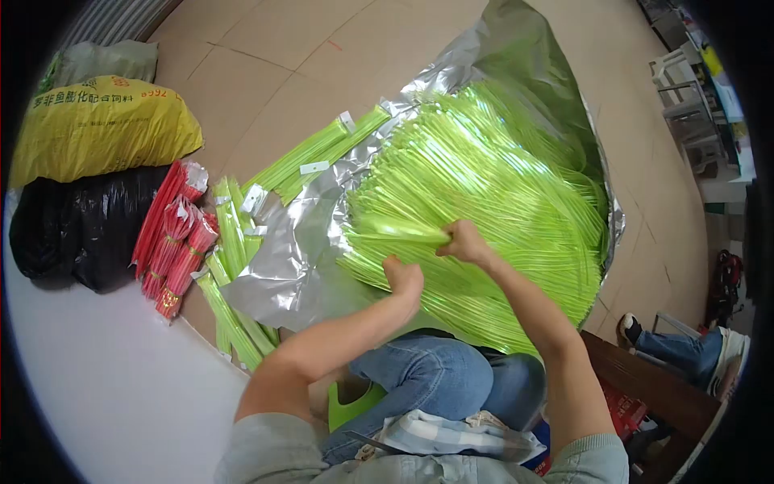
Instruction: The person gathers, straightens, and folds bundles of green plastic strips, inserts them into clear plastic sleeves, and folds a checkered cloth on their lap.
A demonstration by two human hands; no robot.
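A large heap of thin, shiny lime-green strips (484,177) lies on an opened silver foil sheet (282,266) on the floor before my knees. My right hand (463,242) is closed on a bunch of green strips (395,230), whose far part points left across the heap. Just left of it and nearer to me, my left hand (403,278) is held over the heap's near edge with curled fingers. Whatever that hand may hold is hidden from view.
Tied green bundles with white tags (306,153) lie left of the foil. Beyond them are red bundles (173,242), a black plastic bag (89,218) and a yellow sack (105,129). A white surface (105,371) is at near left. Another person's leg (677,355) shows at right.
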